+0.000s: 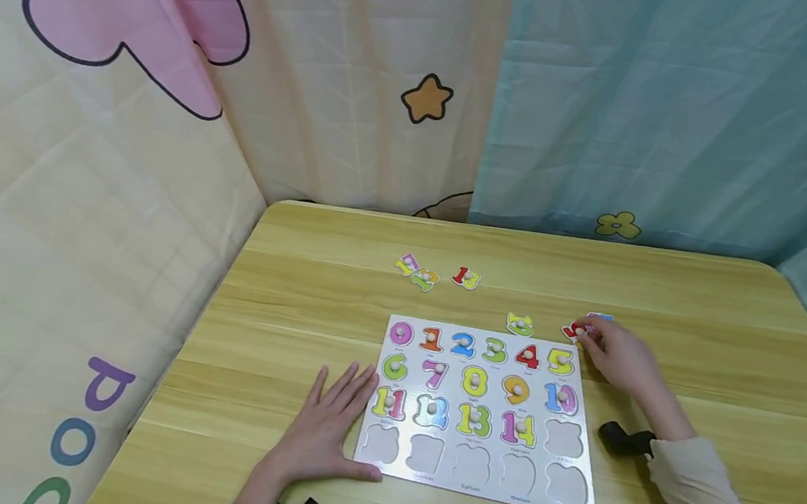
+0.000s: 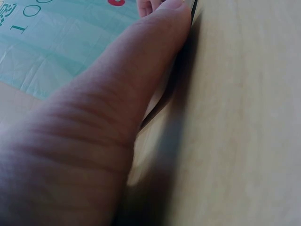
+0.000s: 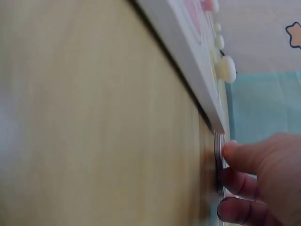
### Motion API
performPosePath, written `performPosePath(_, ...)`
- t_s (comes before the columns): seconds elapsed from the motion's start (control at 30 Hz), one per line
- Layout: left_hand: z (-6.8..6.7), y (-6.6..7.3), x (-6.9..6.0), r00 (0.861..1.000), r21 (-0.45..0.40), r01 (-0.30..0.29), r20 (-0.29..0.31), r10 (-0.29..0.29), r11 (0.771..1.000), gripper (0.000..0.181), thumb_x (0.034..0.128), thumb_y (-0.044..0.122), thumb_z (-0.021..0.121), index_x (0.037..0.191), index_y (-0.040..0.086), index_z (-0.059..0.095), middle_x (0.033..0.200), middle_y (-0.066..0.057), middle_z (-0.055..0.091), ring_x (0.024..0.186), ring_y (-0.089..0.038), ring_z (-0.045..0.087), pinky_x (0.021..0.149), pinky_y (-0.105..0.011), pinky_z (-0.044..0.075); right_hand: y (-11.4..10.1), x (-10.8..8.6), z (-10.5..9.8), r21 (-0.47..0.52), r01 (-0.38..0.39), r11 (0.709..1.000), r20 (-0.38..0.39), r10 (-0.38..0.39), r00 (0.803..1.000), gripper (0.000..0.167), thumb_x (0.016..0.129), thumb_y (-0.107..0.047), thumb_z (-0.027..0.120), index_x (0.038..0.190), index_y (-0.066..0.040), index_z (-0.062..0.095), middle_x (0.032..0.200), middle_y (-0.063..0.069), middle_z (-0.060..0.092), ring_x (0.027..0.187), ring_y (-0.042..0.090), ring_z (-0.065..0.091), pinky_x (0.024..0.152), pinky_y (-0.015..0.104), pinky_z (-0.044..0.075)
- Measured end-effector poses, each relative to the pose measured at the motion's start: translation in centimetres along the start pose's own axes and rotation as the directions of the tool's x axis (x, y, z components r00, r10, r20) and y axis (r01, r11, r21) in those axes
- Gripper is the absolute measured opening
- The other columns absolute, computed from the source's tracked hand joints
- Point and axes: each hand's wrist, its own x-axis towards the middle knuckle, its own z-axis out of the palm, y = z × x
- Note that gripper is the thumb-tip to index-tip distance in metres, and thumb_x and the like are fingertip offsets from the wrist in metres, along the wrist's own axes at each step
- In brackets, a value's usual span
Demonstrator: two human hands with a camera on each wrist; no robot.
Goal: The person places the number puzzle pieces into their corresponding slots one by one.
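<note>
White board [image 1: 454, 380]: lies flat on the wooden surface [image 1: 276, 304]; fitted number pieces [image 1: 474, 381], zero through fourteen, fill the first three rows except the last slot.
Empty slots [image 1: 473, 465]: six, being the one right of fourteen and all five of the bottom row.
Left hand [image 1: 324, 431]: fingers extended and spread at the board's left edge, thumb at the lower left corner, nothing grasped; the placement suggests steadying the board.
Right hand [image 1: 618, 354]: grip closed, thumb and fingertips pinching the red piece [image 1: 571, 332] just beyond the board's upper right corner; a fingertip hold presumably suits so thin a piece.
Green and yellow piece [image 1: 520, 325]: loose, just beside the board's far edge, seemingly placed for easy reach.
Far pieces: the purple and yellow piece [image 1: 408, 264] and the green and orange piece [image 1: 425, 280] lie together, overlap uncertain; the red and yellow piece [image 1: 466, 277] lies apart, to their right.
Blue piece [image 1: 600, 316]: mostly hidden behind the right hand; number unreadable.
Red piece, legibility: number masked by the fingertips; the right wrist view gives only a thin edge.
Left wrist view: thumb and wrist block nearly all of the board; contact along its edge cannot be verified.
Sleeves: both cut off by the lower border of the head view.
</note>
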Motion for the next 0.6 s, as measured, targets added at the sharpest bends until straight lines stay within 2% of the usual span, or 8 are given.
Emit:
performPosePath(0.17, -0.04, -0.01, -0.01, 1.0, 0.006, 0.0, 0.0, 0.0, 1.0, 0.125, 0.0628, 0.089, 0.048, 0.153, 0.009, 0.014, 0.158, -0.004, 0.01, 0.143, -0.025, 0.005, 0.111, -0.056, -0.003, -0.18, 0.18, 0.2, -0.035, -0.026, 0.999, -0.01, 0.026, 1.0, 0.01, 0.095, -0.013, 0.058, 0.101, -0.005, 0.059, 0.07, 0.002, 0.052, 0.059, 0.019, 0.045, 0.048, 0.03, 0.034)
performPosePath(0.43, -0.03, -0.16, -0.13, 1.0, 0.0, -0.006, -0.022, 0.006, 1.0, 0.124, 0.0636, 0.087, 0.05, 0.152, 0.008, 0.017, 0.158, -0.006, 0.012, 0.143, -0.028, 0.007, 0.11, -0.057, -0.002, -0.56, 0.45, -0.16, -0.204, 0.086, 0.975, -0.004, -0.088, 0.996, 0.013, 0.093, -0.012, 0.058, 0.103, -0.005, 0.056, 0.076, 0.007, 0.059, 0.054, 0.019, 0.049, 0.04, 0.033, 0.036)
performPosePath(0.6, 0.22, -0.19, -0.13, 1.0, 0.012, -0.007, -0.015, 0.007, 1.0, 0.124, 0.0635, 0.089, 0.048, 0.153, 0.009, 0.015, 0.158, -0.005, 0.011, 0.143, -0.027, 0.006, 0.11, -0.057, -0.002, -0.3, -0.22, -0.76, -0.226, 0.069, 0.972, -0.014, -0.074, 0.997, 0.01, 0.092, -0.013, 0.057, 0.093, -0.006, 0.051, 0.069, 0.003, 0.049, 0.054, 0.019, 0.047, 0.041, 0.033, 0.033)
